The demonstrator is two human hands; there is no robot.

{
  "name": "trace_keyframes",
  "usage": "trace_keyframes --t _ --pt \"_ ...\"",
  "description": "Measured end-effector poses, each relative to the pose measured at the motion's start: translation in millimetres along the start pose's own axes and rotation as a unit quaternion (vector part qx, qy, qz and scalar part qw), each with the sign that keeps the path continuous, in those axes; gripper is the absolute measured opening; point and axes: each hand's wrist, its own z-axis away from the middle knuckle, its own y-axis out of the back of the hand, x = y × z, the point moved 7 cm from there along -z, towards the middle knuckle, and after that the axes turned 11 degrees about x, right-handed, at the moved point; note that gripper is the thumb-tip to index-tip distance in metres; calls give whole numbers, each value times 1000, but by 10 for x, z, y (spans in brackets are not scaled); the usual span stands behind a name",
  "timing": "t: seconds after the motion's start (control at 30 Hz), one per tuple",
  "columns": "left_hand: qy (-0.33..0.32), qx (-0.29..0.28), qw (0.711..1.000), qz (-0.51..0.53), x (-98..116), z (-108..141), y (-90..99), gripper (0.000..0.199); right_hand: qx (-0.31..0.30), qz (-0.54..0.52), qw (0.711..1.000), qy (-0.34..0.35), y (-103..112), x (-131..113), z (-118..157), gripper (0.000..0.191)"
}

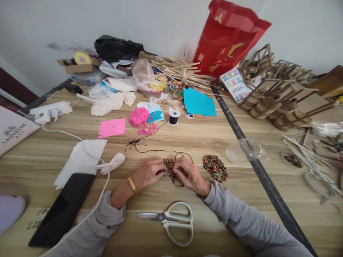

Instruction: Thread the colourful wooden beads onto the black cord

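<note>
Between my hands lies a bunch of small multicoloured bead strands point(169, 167) on the wooden table. My left hand point(150, 173), with a gold bracelet point(132, 186) at its wrist, pinches the left side of the beads. From the right, the bent fingers of my right hand point(189, 175) close on the beads too. A thin black cord point(158, 150) runs from behind my right hand towards a spool of black cord point(174, 117). A second coil of beads point(215, 167) rests to the right. Scissors with pale handles point(174, 222) lie in front of me, blades apart from the beads.
Short black cord scraps point(133, 142), pink yarn point(138, 116) and pink paper point(112, 127) lie beyond my hands. At left are a black phone-like slab point(63, 208) and a white cable point(104, 185). A clear round container point(245, 150) and small wooden baskets point(281, 107) stand at right.
</note>
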Motion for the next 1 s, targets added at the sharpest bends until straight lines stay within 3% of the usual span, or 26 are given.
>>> trace_keyframes --t 0.1,0.23,0.53,0.67,1.0 --pt "24 42 997 61 -13 -29 69 9 2 0 1000 5 3 -5 0 8" --pt "111 86 980 142 -81 -63 153 6 1 0 1000 12 2 -14 -1 7" --pt "225 103 927 281 -149 -71 113 12 2 -2 1000 13 -10 -11 -1 7" --pt "238 99 907 334 -211 -58 40 14 -1 0 1000 14 -17 -3 4 7" --pt "246 86 900 350 -225 -43 1 14 -3 -7 1000 12 -20 -9 0 7"
